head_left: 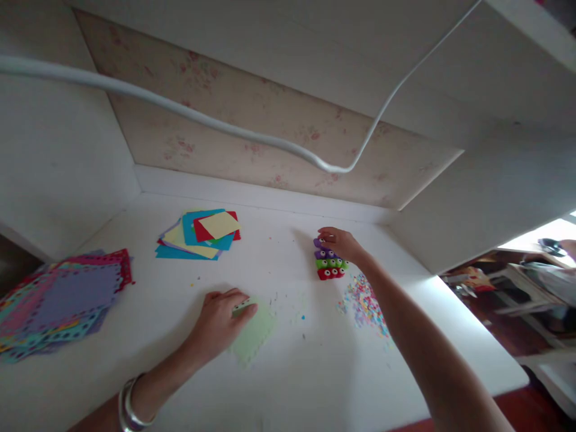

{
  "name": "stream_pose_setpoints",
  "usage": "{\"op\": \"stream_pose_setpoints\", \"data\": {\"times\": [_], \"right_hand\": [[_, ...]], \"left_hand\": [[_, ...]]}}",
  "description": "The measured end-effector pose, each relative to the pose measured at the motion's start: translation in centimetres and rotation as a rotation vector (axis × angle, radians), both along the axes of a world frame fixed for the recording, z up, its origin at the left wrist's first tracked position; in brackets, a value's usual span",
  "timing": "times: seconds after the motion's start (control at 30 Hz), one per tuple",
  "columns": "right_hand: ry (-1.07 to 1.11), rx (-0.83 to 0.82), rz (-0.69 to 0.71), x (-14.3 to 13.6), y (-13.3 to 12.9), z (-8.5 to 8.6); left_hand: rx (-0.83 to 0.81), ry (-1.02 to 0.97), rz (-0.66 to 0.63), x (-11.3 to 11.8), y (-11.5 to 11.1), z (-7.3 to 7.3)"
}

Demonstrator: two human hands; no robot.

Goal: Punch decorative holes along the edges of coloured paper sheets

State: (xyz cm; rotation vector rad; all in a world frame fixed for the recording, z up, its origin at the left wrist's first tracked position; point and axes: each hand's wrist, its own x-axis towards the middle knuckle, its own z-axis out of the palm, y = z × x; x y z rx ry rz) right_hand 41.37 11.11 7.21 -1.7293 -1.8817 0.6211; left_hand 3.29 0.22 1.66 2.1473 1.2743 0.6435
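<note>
a white cable (265,138) in front of floral wallpaper (288,108), a pale side panel (477,198), cluttered shelves (517,291) at right

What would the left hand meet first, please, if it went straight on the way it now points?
The left hand, pinching the light green sheet, would probably meet the red, green and purple eyed pieces first, though depth is hard to judge.
</note>
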Motion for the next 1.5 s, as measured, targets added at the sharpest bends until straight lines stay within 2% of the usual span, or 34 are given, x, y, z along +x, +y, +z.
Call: {"op": "stream_pose_setpoints", "data": {"times": [0.2, 0.37, 0.43, 0.53, 0.6, 0.7, 0.8, 0.97, 1.07, 1.2, 1.5], "right_hand": [[-0.184, -0.085, 0.062, 0.5, 1.5, -0.1], [-0.188, 0.025, -0.006, -0.7, 0.4, 0.8], [-0.138, 0.075, -0.025, -2.7, -1.2, 0.4], [0.008, 0.107, -0.002, -7.3, -5.1, -1.0], [0.306, 0.098, 0.041, -11.0, -8.0, -2.0], [0.574, -0.057, 0.119, -15.6, -11.4, -3.1], [0.700, -0.145, 0.141, -17.9, -12.7, -3.8], [0.851, -0.024, -0.008, -18.1, -12.3, -5.2], [0.894, 0.046, -0.101, -17.7, -12.3, -5.9], [0.869, 0.078, -0.136, -17.0, -12.6, -6.1], [0.868, 0.122, -0.212, -16.1, -12.1, -6.4]], "left_hand": [[-0.067, -0.084, 0.043, 0.0, 0.2, 0.3], [-0.185, -0.274, 0.122, -0.2, 0.5, 0.9], [-0.253, -0.359, 0.135, -0.4, 0.5, 1.1], [-0.331, -0.458, 0.163, -0.6, 0.5, 1.2], [-0.364, -0.505, 0.198, -0.7, 0.5, 1.2], [-0.393, -0.584, 0.235, -0.7, 0.6, 1.1], [-0.410, -0.640, 0.234, -0.7, 0.7, 1.3], [-0.426, -0.661, 0.134, -0.6, 0.4, 1.7], [-0.383, -0.570, 0.109, -0.5, 0.3, 1.6], [-0.305, -0.435, 0.135, -0.2, 0.3, 1.2], [-0.223, -0.346, 0.086, 0.2, 0.6, 0.3]]}}
